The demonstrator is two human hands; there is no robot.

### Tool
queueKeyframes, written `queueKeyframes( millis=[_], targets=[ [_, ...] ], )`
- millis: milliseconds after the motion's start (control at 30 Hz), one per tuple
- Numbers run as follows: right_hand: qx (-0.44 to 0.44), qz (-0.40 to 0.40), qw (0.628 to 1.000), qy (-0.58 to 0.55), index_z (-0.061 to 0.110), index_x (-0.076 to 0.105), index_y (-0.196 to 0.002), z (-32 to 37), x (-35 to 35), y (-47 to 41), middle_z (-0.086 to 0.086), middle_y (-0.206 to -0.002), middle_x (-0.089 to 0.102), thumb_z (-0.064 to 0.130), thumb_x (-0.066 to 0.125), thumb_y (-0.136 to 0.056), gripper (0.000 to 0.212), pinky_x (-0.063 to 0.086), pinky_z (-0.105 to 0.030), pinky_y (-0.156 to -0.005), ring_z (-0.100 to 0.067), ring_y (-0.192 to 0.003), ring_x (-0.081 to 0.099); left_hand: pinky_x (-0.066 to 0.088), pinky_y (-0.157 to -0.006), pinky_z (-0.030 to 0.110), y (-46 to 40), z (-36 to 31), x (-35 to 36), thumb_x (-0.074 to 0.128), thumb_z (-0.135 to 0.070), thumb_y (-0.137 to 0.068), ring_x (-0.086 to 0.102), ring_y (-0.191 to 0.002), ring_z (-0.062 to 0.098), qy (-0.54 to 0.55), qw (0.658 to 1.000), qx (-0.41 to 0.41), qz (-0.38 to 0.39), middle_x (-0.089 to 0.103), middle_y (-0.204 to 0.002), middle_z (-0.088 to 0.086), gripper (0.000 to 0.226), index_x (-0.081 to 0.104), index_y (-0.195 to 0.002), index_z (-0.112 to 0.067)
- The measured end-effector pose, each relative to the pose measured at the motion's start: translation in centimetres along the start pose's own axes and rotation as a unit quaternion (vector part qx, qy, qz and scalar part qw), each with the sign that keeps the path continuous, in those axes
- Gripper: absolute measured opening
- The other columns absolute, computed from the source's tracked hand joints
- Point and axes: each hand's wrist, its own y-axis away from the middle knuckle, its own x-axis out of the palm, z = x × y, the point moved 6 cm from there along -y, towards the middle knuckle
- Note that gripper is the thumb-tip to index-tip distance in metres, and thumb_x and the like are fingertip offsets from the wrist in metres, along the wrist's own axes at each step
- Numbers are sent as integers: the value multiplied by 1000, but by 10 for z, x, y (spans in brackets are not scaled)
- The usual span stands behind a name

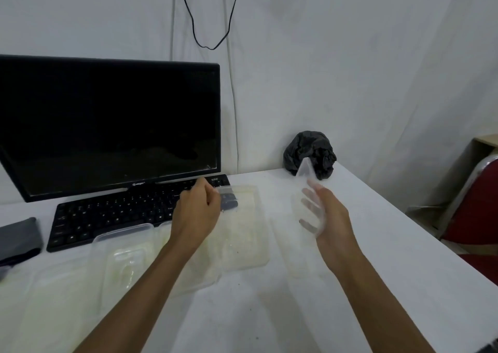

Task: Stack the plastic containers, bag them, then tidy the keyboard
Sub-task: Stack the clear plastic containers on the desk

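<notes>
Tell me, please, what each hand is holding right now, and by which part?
The right hand holds a clear rectangular plastic container tilted up, fingers inside its lower end. The left hand grips the far edge of another clear plastic container lying beside the black keyboard.

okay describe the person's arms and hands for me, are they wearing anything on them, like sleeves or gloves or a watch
Both arms are bare from the bottom edge of the picture up: no sleeves show. The left hand and right hand have no gloves. No watch, bracelet or ring shows on either wrist or on the fingers in view.

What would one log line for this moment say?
right hand: holds clear container | left hand: grips table container | black bag: unused
</notes>
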Motion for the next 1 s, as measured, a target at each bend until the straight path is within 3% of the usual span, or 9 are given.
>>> queueKeyframes(
  millis=[100,267,433,567,633,733,867,1000],
  targets=[
    [62,16,990,-122,33,72,-138,-12,-7,-3,3,-144,70,48,58,-104,39,44,-60,-117,-20,-138,61,63,-67,44,1,2,-6,56,-23,-107,68,-74,16,31,999,-27,2,69,-82,2,18,57,-89,-20],
    [132,30,954,-269,26,72,-140,-33,-12,-3,-11,-142,71,48,63,-101,45,44,-71,-114,-39,-135,65,60,-63,35,-1,10,-7,59,-21,-107,69,-73,17,69,996,-52,13,70,-87,5,15,58,-92,-19],
    [156,23,928,-338,19,58,-147,-34,-10,2,-29,-141,67,40,59,-106,47,42,-73,-114,-56,-128,64,66,-77,48,0,17,-10,62,-23,-106,76,-81,27,128,989,-78,15,72,-89,8,12,58,-94,-23],
    [117,28,967,-223,8,54,-146,-27,-11,3,-24,-136,72,11,51,-111,35,62,-49,-101,-43,-120,74,67,-81,47,0,17,-14,60,-21,-108,79,-77,27,204,975,-83,21,74,-92,7,7,65,-104,-21],
    [76,53,987,-128,8,61,-141,-18,-6,3,-12,-121,79,15,51,-113,31,66,-35,-90,-27,-109,79,68,-82,44,0,17,-17,61,-25,-109,79,-83,28,248,964,-92,34,75,-100,10,8,68,-106,-25],
    [8,80,997,-9,16,71,-135,-3,8,5,-4,-101,75,29,56,-111,32,56,-37,-96,-19,-102,72,67,-83,43,2,14,-22,63,-26,-108,81,-84,27,334,935,-100,67,78,-104,11,10,71,-113,-25],
    [-20,109,991,77,33,76,-131,0,29,12,6,-128,77,42,58,-108,31,55,-41,-107,-20,-125,70,66,-87,46,7,2,-29,65,-30,-106,80,-95,30,385,913,-79,112,82,-104,4,15,74,-118,-28],
    [-34,138,984,111,49,65,-142,-6,52,20,8,-142,69,50,51,-109,36,59,-43,-106,-21,-122,74,66,-83,40,11,-5,-34,63,-28,-107,80,-96,22,408,901,-65,133,82,-107,1,19,73,-123,-23]
  ],
)
